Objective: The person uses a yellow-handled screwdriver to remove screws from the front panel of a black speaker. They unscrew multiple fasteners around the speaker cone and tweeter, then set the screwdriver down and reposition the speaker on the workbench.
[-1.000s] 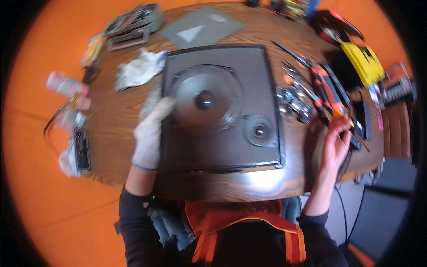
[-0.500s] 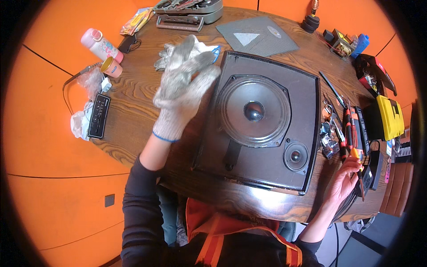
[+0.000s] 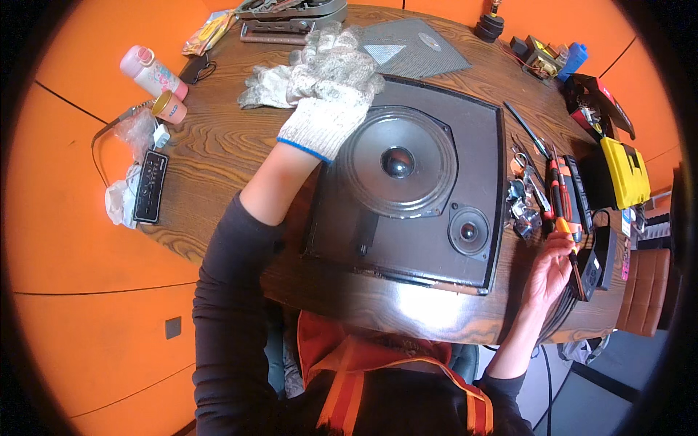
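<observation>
My left hand [image 3: 333,76], in a white knit work glove with grey coating and a blue cuff edge, reaches over the far left corner of a black speaker cabinet [image 3: 420,251]. Its fingers look stretched out, back upward, holding nothing that shows. Partly under it lies a second glove [image 3: 266,87]. The cabinet lies face up, showing a large round speaker cone [image 3: 363,178] and a small tweeter [image 3: 467,231]. At the right, my bare right hand [image 3: 549,269] is closed on a screwdriver with a yellow-orange handle [image 3: 563,226], its shaft pointing toward me.
Right of the cabinet lie several red-black screwdrivers [image 3: 558,190], metal parts [image 3: 520,207] and a yellow box [image 3: 624,173]. A perforated grille [image 3: 436,54] and a grey toolbox [image 3: 291,11] sit at the back. Leftward stand a pink bottle [image 3: 153,73], a cup [image 3: 169,107] and a black device [image 3: 150,187].
My left hand has swung right and turned from palm showing to back showing, now over the cabinet's corner. My right hand keeps the screwdriver at the tools. The whole view has shifted slightly.
</observation>
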`<state>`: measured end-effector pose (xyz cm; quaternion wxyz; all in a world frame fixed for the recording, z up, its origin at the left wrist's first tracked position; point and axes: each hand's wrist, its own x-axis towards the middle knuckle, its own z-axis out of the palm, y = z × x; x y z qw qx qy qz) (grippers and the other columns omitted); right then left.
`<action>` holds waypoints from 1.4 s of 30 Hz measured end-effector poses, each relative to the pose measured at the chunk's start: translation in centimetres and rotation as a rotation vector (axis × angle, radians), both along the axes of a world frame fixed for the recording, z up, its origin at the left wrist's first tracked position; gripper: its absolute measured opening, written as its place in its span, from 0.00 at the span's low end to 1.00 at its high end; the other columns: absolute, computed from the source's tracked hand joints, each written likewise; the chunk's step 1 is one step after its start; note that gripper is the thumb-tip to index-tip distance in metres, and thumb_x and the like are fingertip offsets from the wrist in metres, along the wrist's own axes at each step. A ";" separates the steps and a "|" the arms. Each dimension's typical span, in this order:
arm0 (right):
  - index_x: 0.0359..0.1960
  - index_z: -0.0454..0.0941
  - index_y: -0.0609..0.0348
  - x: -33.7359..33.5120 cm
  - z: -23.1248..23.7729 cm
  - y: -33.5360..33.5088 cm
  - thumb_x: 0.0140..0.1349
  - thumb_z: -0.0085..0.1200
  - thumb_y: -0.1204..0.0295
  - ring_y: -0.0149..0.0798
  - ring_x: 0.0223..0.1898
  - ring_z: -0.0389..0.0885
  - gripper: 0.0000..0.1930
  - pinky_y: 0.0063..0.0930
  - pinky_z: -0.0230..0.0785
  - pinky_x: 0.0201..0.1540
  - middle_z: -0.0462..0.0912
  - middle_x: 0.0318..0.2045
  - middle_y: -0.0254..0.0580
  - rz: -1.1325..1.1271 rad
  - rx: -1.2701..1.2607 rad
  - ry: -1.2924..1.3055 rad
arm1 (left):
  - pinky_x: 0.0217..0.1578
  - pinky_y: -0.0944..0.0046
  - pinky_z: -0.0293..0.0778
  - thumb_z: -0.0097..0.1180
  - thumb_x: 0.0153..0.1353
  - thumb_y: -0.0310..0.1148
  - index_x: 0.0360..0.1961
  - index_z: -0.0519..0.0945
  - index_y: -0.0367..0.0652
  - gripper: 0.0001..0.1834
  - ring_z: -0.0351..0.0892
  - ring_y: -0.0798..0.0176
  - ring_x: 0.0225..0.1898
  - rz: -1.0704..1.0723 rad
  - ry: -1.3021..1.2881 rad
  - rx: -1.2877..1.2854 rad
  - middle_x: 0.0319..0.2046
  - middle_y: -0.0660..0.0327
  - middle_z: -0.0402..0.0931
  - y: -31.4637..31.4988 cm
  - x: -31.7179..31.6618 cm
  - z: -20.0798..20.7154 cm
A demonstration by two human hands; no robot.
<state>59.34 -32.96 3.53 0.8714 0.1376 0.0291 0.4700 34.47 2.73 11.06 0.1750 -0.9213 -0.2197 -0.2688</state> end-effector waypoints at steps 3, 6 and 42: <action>0.62 0.60 0.74 0.7 -0.8 -0.1 0.64 0.54 0.79 0.43 0.45 0.80 0.26 0.31 0.80 0.51 0.75 0.45 0.54 -0.034 -0.020 -0.038 | 0.60 0.44 0.61 0.54 0.55 0.34 0.43 0.82 0.50 0.13 0.67 0.46 0.58 0.000 0.021 -0.028 0.47 0.57 0.75 0.5 0.3 -0.3; 0.63 0.58 0.72 1.2 -1.4 -0.4 0.65 0.53 0.78 0.48 0.52 0.78 0.27 0.33 0.81 0.50 0.74 0.51 0.59 -0.051 -0.005 -0.103 | 0.57 0.46 0.67 0.53 0.59 0.31 0.46 0.80 0.46 0.14 0.71 0.48 0.55 0.037 0.028 0.106 0.47 0.57 0.75 0.1 -1.1 -0.1; 0.70 0.34 0.25 -18.7 10.1 8.7 0.57 0.56 0.84 0.47 0.44 0.81 0.51 0.53 0.81 0.42 0.76 0.48 0.53 -0.924 -0.446 -1.398 | 0.30 0.67 0.78 0.61 0.55 0.22 0.45 0.76 0.37 0.16 0.75 0.68 0.28 -0.549 -1.386 -1.478 0.31 0.60 0.75 -17.9 -8.6 -2.7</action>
